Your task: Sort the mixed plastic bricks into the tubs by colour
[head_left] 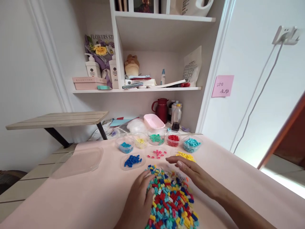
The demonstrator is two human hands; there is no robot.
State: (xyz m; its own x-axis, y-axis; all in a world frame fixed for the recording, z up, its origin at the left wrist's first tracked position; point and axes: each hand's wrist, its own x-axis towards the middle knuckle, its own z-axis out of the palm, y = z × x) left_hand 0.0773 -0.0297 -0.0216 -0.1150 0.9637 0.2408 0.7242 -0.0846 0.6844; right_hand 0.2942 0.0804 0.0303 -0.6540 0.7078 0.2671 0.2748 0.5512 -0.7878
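A large pile of mixed toy building bricks (pixel 168 203) in red, yellow, blue, turquoise and other colours lies on the pink tabletop. My left hand (pixel 139 198) rests at the pile's left edge, its fingers apart and slightly curved, with nothing visible in them. Over the far right side of the pile is my right hand (pixel 190 170), its fingers stretched out to the left. Just beyond its fingertips lie pink bricks (pixel 157 154) on a clear lid or shallow tray. Yellow bricks (pixel 186 156) sit in another clear container, partly hidden behind this hand. Dark blue bricks (pixel 132 160) fill a clear tray to the left.
Behind stand clear tubs of blue bricks (pixel 125 146), pale yellow bricks (pixel 140 141), green bricks (pixel 156 139), red bricks (pixel 173 140) and turquoise bricks (pixel 191 143). A large clear lid (pixel 78 162) lies left. A pink basket (pixel 154 121), red jug (pixel 161 109) and bottle (pixel 176 117) stand at the back.
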